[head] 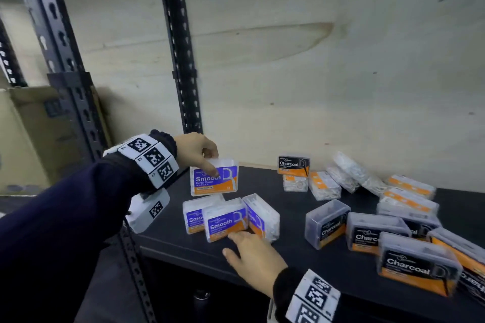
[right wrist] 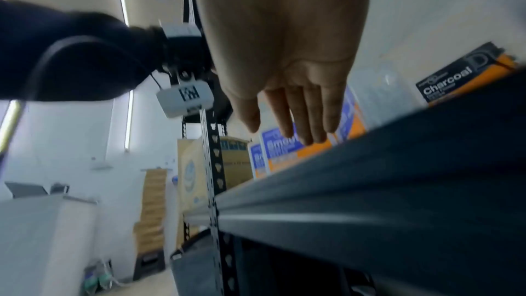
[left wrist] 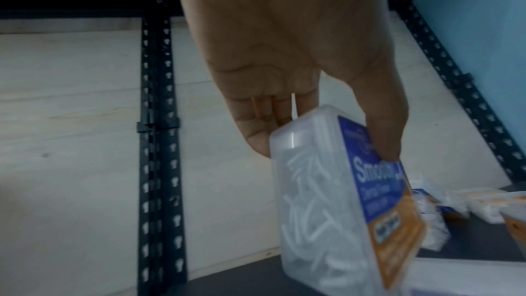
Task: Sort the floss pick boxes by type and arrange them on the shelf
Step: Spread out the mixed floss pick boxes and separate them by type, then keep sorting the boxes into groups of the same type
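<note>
I am reaching my right hand (head: 253,257), fingers straight, toward the front Smooth box (head: 226,219) and risking toppling its neighbours, while beyond it my left hand (head: 195,151) is pinching another Smooth box (head: 214,178) whose footing on the shelf (head: 294,257) motion blur is hiding.

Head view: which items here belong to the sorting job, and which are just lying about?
Job:
- Smooth box pinched by the left hand
- three Smooth boxes near the open right hand
- Charcoal boxes
- orange-labelled boxes
- shelf

Lying about:
- cardboard carton behind the rack post
</note>
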`<state>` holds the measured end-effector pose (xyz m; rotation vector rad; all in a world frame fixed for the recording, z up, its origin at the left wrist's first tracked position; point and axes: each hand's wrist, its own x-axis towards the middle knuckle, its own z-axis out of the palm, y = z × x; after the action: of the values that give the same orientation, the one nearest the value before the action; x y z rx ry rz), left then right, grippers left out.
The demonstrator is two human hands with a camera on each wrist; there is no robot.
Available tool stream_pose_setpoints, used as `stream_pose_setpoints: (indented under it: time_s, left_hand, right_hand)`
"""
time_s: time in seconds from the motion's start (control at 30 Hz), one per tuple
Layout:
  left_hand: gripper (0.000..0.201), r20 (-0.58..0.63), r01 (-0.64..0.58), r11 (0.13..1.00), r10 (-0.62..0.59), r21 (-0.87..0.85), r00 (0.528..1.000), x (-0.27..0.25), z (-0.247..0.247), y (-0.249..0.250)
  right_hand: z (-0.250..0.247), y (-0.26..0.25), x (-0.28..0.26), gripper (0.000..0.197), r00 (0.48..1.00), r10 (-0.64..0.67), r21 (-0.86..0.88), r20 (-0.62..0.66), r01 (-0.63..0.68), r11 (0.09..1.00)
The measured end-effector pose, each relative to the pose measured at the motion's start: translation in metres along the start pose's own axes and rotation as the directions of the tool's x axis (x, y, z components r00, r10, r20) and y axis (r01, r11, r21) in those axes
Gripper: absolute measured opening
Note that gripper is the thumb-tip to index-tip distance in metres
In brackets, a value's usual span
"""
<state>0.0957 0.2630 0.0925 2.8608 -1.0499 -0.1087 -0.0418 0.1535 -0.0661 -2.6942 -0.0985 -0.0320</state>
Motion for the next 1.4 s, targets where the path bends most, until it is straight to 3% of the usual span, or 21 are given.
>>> stream_pose_setpoints:
  time_s: [0.27, 0.3, 0.37, 0.4, 0.57, 0.67, 0.7, 0.9, 1.0, 1.17, 1.33, 1.4]
  left_hand:
    - [0.041, -0.056, 0.172, 0.985, -0.173, -0.032, 0.983, 0.002, 0.012, -0.04]
    - [0.042, -0.055, 0.19, 0.981, -0.192, -0.027, 0.98, 0.004, 0.016, -0.042]
    - [0.044, -0.049, 0.227, 0.974, -0.227, -0.015, 0.973, 0.009, 0.023, -0.046]
    - [0.044, -0.044, 0.241, 0.971, -0.241, -0.007, 0.97, 0.01, 0.028, -0.048]
    - [0.045, -0.004, 0.278, 0.96, -0.278, 0.04, 0.961, 0.017, 0.045, -0.053]
    - [0.045, 0.024, 0.278, 0.959, -0.279, 0.047, 0.96, 0.019, 0.053, -0.054]
    - [0.045, 0.038, 0.274, 0.96, -0.276, 0.05, 0.96, 0.019, 0.056, -0.054]
    - [0.044, 0.129, 0.223, 0.967, -0.238, 0.12, 0.963, 0.021, 0.07, -0.054]
    - [0.044, 0.166, 0.212, 0.968, -0.232, 0.132, 0.958, 0.026, 0.071, -0.057]
    - [0.052, 0.285, 0.201, 0.973, -0.226, 0.116, 0.931, 0.042, 0.051, -0.056]
    - [0.051, 0.206, 0.114, 0.984, -0.142, 0.14, 0.968, 0.066, 0.027, -0.031]
    - [0.05, 0.19, 0.075, 0.988, -0.101, 0.136, 0.977, 0.079, 0.017, -0.017]
  right_hand:
    - [0.036, 0.009, 0.013, 0.062, 0.995, -0.015, -0.266, 0.103, 0.042, 0.963]
    - [0.036, 0.01, 0.013, 0.072, 0.994, -0.038, -0.26, 0.098, 0.062, 0.964]
    - [0.037, 0.012, 0.013, 0.111, 0.993, -0.065, -0.232, 0.102, 0.087, 0.969]
    - [0.039, 0.013, 0.014, 0.119, 0.993, -0.063, -0.234, 0.099, 0.085, 0.969]
    - [0.04, 0.016, 0.012, 0.105, 0.995, -0.053, -0.202, 0.084, 0.069, 0.977]
    - [0.036, 0.012, 0.01, 0.057, 0.995, -0.029, -0.207, 0.098, 0.049, 0.977]
    - [0.036, 0.012, 0.009, 0.053, 0.995, -0.032, -0.203, 0.091, 0.05, 0.978]
    - [0.037, 0.014, 0.009, 0.054, 0.994, -0.054, -0.215, 0.092, 0.073, 0.974]
    - [0.021, 0.014, 0.002, 0.062, 0.974, -0.069, -0.167, 0.215, 0.107, 0.98]
    - [-0.034, 0.019, -0.035, 0.066, 0.889, -0.093, -0.065, 0.449, 0.137, 0.988]
    - [-0.105, 0.029, -0.083, 0.043, 0.898, -0.139, -0.07, 0.417, 0.184, 0.98]
    - [-0.138, 0.034, -0.1, 0.045, 0.917, -0.114, -0.158, 0.383, 0.186, 0.97]
